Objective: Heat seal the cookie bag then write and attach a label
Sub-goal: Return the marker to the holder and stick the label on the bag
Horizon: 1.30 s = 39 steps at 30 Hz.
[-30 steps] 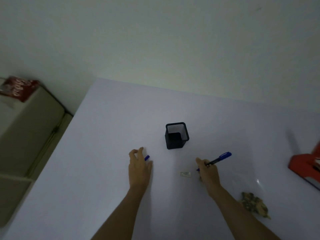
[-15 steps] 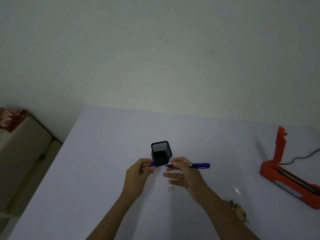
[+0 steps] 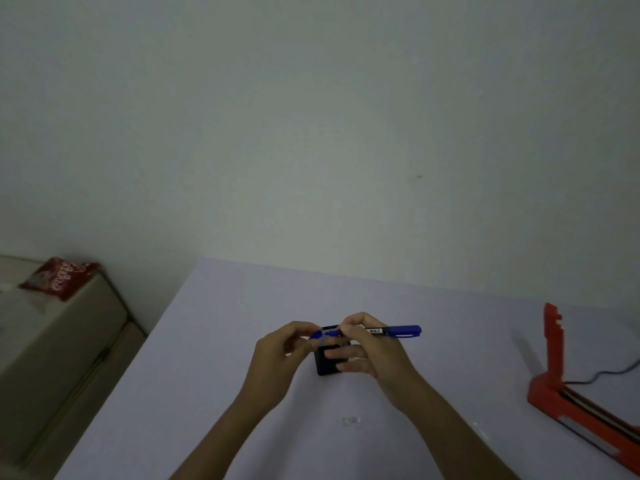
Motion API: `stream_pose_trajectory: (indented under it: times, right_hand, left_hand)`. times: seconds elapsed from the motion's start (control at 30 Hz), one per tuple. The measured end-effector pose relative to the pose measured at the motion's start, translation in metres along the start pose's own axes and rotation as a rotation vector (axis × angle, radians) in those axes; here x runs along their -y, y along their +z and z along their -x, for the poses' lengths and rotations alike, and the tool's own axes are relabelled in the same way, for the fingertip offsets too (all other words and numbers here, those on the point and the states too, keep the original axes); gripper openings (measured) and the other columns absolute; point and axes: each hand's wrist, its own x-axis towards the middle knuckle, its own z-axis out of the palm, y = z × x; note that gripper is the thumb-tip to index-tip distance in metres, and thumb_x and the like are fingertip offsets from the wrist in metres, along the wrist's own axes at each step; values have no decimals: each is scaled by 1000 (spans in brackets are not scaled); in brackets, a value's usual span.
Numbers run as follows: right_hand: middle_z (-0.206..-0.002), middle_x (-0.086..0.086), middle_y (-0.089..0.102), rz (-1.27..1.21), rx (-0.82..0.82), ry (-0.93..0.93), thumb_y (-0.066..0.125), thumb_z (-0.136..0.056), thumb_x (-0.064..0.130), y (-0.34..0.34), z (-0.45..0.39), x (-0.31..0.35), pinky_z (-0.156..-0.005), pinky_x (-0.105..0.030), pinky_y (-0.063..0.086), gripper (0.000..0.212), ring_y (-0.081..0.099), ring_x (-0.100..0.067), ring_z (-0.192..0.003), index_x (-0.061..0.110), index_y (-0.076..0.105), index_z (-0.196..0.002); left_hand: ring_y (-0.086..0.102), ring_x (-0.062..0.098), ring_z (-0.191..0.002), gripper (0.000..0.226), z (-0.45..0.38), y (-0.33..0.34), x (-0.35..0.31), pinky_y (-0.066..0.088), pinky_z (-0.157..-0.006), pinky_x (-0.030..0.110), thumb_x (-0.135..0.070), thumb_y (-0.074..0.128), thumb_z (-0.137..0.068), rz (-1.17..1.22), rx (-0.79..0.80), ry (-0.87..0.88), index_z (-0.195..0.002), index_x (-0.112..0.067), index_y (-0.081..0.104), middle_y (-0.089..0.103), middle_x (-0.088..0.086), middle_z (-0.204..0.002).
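My right hand (image 3: 372, 351) holds a blue marker (image 3: 391, 330) level above the table, its rear end pointing right. My left hand (image 3: 280, 355) pinches the small blue cap (image 3: 317, 335) right at the marker's tip. Both hands hover in front of a black mesh pen holder (image 3: 325, 367), which they mostly hide. A small white label (image 3: 350, 421) lies flat on the table nearer to me, between my forearms. The red heat sealer (image 3: 585, 407) stands at the right with its arm raised. The cookie bag is out of view.
The pale table (image 3: 214, 341) ends at a plain wall behind. A black cord (image 3: 609, 374) runs from the sealer to the right. Left of the table stands a beige cabinet (image 3: 52, 344) with a red snack packet (image 3: 59, 278) on top.
Both hands rose from the table and came together in front of the pen holder. The cap in my left hand now meets the marker tip. The view tilted up, dropping the cookie bag out of frame.
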Motion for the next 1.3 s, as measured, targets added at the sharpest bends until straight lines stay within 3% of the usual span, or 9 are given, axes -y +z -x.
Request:
stream_pose_trajectory:
  times: [0.17, 0.33, 0.57, 0.77, 0.97, 1.07, 1.2, 1.3]
  right_hand:
    - [-91, -17, 74, 16, 8, 2, 56, -94, 12, 5, 4, 7, -62, -36, 57, 9, 73, -34, -82, 5, 60, -97]
    - [-90, -18, 74, 61, 34, -27, 57, -94, 12, 6, 5, 7, -63, -36, 57, 9, 72, -32, -79, 5, 62, -96]
    - [-71, -13, 68, 20, -20, -135, 71, -83, 11, -5, 8, 4, -58, -29, 54, 5, 63, -20, -65, 6, 69, -82]
    - [-66, -13, 67, -83, 7, -146, 66, -85, 5, -9, 9, -2, -58, -29, 55, 5, 63, -19, -61, 1, 66, -82]
    - [-66, -16, 64, -101, -39, -176, 68, -84, 7, -12, 2, -12, -58, -29, 53, 8, 60, -21, -60, 3, 65, -79]
    - [-67, -19, 65, -117, -62, -168, 68, -85, 7, -13, 0, -25, -57, -30, 53, 10, 62, -23, -61, -1, 63, -83]
    - [-65, -17, 67, 75, -44, -133, 67, -86, 7, -24, -12, -38, -57, -33, 55, 12, 63, -22, -57, -5, 63, -88]
    - [-69, -16, 67, 113, -108, -41, 70, -82, 2, -33, -38, -54, -62, -36, 58, 13, 63, -20, -59, 3, 62, -92]
  left_hand:
    - [65, 3, -75, 17, 3, -8, -14, 46, -72, 8, -11, 65, -87, -58, 34, 43, -94, -27, 70, 70, -20, -87]
    - [67, 3, -83, 17, 3, -11, -18, 49, -76, 10, -12, 65, -87, -58, 65, 72, -97, -25, 72, 73, -16, -90]
    - [71, 17, -74, 12, 0, -13, -24, 54, -68, 18, -3, 69, -82, 294, 76, -81, -93, -4, 72, 75, 6, -78]
    - [69, 14, -71, 10, -1, -1, -26, 54, -67, 19, -4, 67, -84, 359, 91, -105, -90, -1, 73, 74, 13, -80]
    - [67, 12, -68, 9, -4, 18, -19, 53, -65, 17, -4, 66, -84, 380, 40, -127, -89, -2, 73, 74, 7, -73]
    - [69, 15, -71, 9, -5, 26, -10, 55, -68, 20, -6, 66, -84, 380, 39, -132, -88, -3, 74, 75, 10, -77]
    - [71, 19, -81, 13, -9, 35, 7, 57, -81, 29, -12, 65, -87, 349, 173, -201, -95, -3, 70, 75, 12, -83]
    - [66, 5, -97, 28, -23, 41, 26, 52, -87, 19, -22, 63, -90, 126, 247, -199, -119, -19, 61, 70, -4, -112]
